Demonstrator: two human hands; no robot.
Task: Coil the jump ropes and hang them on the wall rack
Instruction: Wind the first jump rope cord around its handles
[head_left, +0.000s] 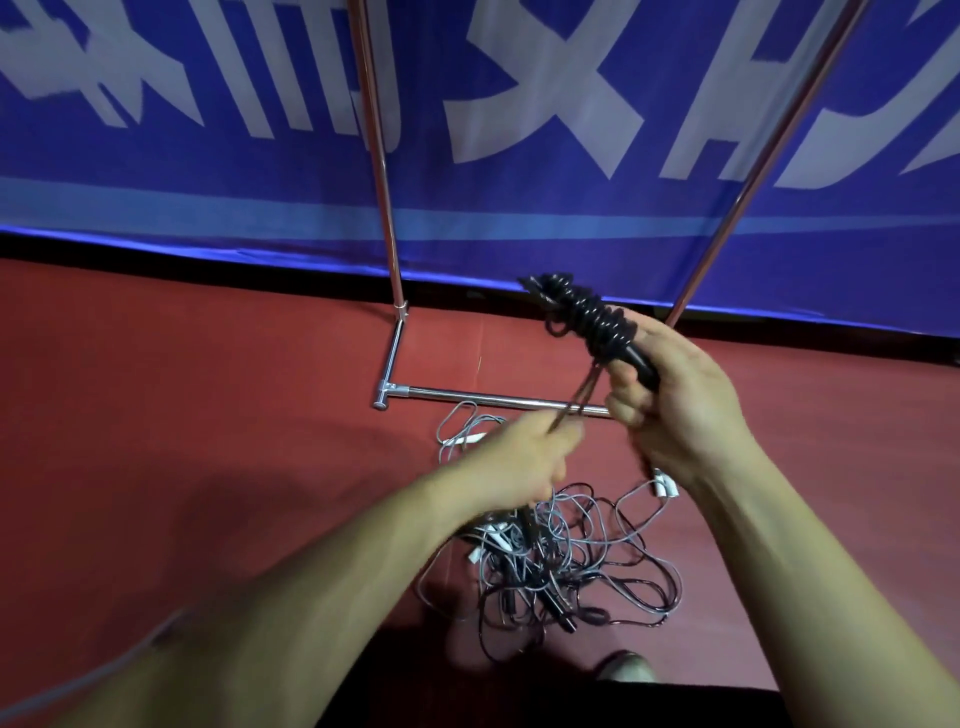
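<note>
Your left hand (519, 457) reaches forward, grip pinching taut strands of the black jump rope (582, 312); your right hand (680, 410), raised, clasps its coiled handle end. Tangled ropes (571, 561) lie on the floor (208, 389) below.

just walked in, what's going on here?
A person is coiling a black rope. The right hand grips its handles, with wraps wound round them; the left hand pinches the loose strands below. More ropes lie in a tangled pile on the floor by the base of the rack.
</note>
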